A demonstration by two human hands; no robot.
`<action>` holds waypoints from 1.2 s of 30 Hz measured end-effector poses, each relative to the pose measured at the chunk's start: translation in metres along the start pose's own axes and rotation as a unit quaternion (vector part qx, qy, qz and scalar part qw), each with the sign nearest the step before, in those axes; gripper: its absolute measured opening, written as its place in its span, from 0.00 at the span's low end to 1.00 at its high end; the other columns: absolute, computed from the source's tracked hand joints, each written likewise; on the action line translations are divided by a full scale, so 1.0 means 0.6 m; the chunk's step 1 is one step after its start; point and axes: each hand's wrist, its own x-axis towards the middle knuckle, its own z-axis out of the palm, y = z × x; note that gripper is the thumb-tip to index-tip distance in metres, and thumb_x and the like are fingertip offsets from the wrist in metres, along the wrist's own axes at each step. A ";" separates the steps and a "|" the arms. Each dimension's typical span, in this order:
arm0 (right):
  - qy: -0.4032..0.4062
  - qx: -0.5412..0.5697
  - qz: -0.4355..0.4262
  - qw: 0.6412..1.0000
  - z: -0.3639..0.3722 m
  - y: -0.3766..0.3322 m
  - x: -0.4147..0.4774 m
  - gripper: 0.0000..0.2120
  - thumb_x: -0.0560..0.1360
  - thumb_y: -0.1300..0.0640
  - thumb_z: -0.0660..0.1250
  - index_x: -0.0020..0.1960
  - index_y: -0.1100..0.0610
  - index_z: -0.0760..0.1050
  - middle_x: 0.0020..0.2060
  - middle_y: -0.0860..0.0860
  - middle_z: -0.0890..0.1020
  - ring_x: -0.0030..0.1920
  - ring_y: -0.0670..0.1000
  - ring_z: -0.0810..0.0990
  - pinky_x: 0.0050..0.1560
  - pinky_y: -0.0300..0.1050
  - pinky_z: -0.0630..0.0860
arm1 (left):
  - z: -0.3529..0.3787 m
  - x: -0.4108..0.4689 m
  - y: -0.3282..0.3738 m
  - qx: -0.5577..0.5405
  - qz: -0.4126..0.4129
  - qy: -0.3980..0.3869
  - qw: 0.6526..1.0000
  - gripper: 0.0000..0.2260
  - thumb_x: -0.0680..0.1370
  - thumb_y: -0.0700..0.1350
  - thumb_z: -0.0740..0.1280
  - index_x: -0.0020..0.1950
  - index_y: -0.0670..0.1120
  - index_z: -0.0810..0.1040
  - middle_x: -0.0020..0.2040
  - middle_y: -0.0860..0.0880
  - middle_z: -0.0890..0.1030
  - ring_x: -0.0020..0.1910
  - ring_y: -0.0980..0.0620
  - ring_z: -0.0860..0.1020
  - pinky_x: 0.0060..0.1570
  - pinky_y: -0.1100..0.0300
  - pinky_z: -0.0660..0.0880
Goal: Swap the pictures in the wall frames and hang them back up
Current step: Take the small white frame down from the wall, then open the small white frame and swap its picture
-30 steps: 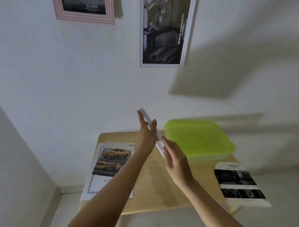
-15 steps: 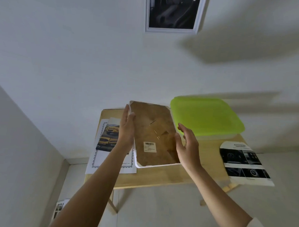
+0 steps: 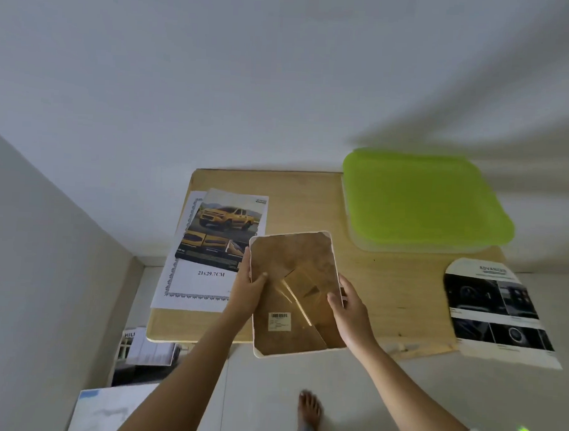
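Observation:
I hold a white picture frame (image 3: 293,274) face down over the near edge of the wooden table (image 3: 310,197). Its brown backing board with a barcode sticker and a fold-out stand faces up. My left hand (image 3: 249,290) grips the frame's left edge, thumb on the backing. My right hand (image 3: 349,307) grips its right edge. A yellow pickup truck picture (image 3: 224,225) lies on the table to the left, on top of a bordered sheet marked 21x29.7CM (image 3: 195,286). A dark car-interior picture (image 3: 497,309) hangs over the table's right end.
A lime-green lidded plastic box (image 3: 420,201) sits at the table's back right against the white wall. Magazines and papers (image 3: 147,349) lie on the floor at the left by a side wall. My bare foot (image 3: 308,415) is on the tiled floor below the frame.
My view has tilted down, so the wall frames have left the picture. The frame went from edge-on to back-up and has come lower and nearer, over the table's front edge.

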 end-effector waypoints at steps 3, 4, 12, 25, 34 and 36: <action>0.000 -0.043 -0.016 0.999 -0.001 0.016 0.023 0.22 0.77 0.62 0.61 0.71 0.59 0.64 0.66 0.54 0.72 0.65 0.47 0.70 0.66 0.38 0.62 | 0.016 0.016 -0.028 0.042 -0.030 0.024 0.998 0.28 0.78 0.42 0.61 0.75 0.55 0.54 0.69 0.48 0.68 0.66 0.45 0.70 0.64 0.42 0.70; 0.005 -0.053 -0.021 0.998 -0.002 0.023 0.032 0.22 0.77 0.63 0.62 0.70 0.60 0.65 0.65 0.54 0.72 0.65 0.46 0.69 0.65 0.36 0.61 | 0.021 0.024 -0.036 0.055 -0.028 0.030 0.998 0.28 0.78 0.42 0.62 0.75 0.55 0.54 0.68 0.48 0.68 0.66 0.45 0.69 0.64 0.42 0.70; -0.008 -0.129 -0.074 0.989 -0.012 0.041 0.075 0.22 0.75 0.61 0.66 0.68 0.62 0.68 0.59 0.55 0.75 0.61 0.48 0.72 0.62 0.36 0.63 | 0.047 0.050 -0.041 0.144 -0.050 0.093 0.984 0.30 0.79 0.45 0.61 0.77 0.49 0.50 0.68 0.44 0.60 0.58 0.53 0.65 0.56 0.61 0.65; -0.007 -0.188 -0.095 0.978 -0.006 0.039 0.088 0.23 0.73 0.60 0.69 0.66 0.62 0.69 0.56 0.57 0.73 0.59 0.54 0.71 0.61 0.38 0.62 | 0.031 0.035 -0.076 0.270 0.029 0.078 0.959 0.27 0.79 0.45 0.62 0.76 0.45 0.55 0.73 0.47 0.61 0.71 0.49 0.60 0.68 0.54 0.60; 0.011 -0.243 -0.069 0.967 0.025 -0.005 0.181 0.24 0.76 0.52 0.64 0.70 0.54 0.65 0.60 0.56 0.69 0.63 0.57 0.65 0.62 0.47 0.65 | 0.014 -0.047 -0.123 0.316 0.055 -0.025 0.947 0.48 0.68 0.72 0.61 0.75 0.56 0.35 0.76 0.57 0.37 0.76 0.52 0.41 0.71 0.51 0.50; 0.017 -0.253 -0.077 0.964 0.028 -0.005 0.187 0.23 0.75 0.52 0.64 0.68 0.55 0.67 0.59 0.57 0.70 0.61 0.58 0.67 0.61 0.49 0.66 | 0.013 -0.061 -0.132 0.372 0.062 -0.041 0.925 0.53 0.65 0.75 0.60 0.74 0.53 0.32 0.75 0.54 0.33 0.75 0.54 0.35 0.72 0.53 0.43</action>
